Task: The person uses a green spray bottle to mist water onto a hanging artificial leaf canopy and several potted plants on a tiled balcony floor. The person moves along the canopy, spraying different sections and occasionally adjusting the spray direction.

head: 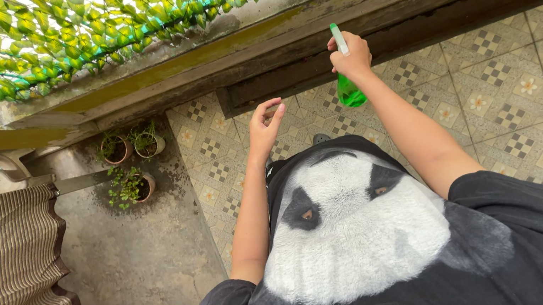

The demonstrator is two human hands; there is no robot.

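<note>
Right hand [352,56] is clenched around the neck of a green spray bottle [349,88], held raised over the patterned tiled floor [507,96] near the low wall ledge [311,32]. Left hand [265,126] is released, fingers spread, holding nothing, just beside the bottle. Three small potted plants [130,163] stand well apart on the bare concrete at left.
</note>
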